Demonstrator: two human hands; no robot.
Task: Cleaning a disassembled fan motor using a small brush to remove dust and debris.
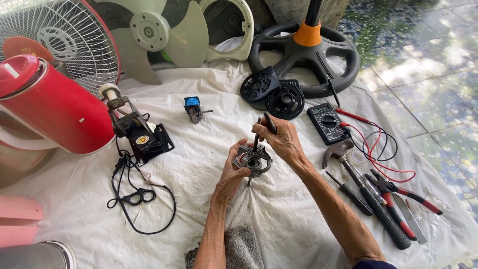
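My left hand (pixel 233 169) grips a round metal fan motor part (pixel 255 160) from its left side, held above the white cloth (pixel 199 164). My right hand (pixel 280 139) is closed on a dark tool (pixel 269 122) that stands in the top of the motor part, along its shaft. Both hands meet at the middle of the view. The underside of the motor part is hidden.
A red fan housing (pixel 55 107) and wire guard (pixel 69 35) lie left, a black part with cable (pixel 144 142) beside them. Fan blade (pixel 164 35) and black stand base (pixel 308 50) sit behind. A multimeter (pixel 327 122), hammer (pixel 368 194), pliers (pixel 398 194) and screwdriver (pixel 351 193) lie right.
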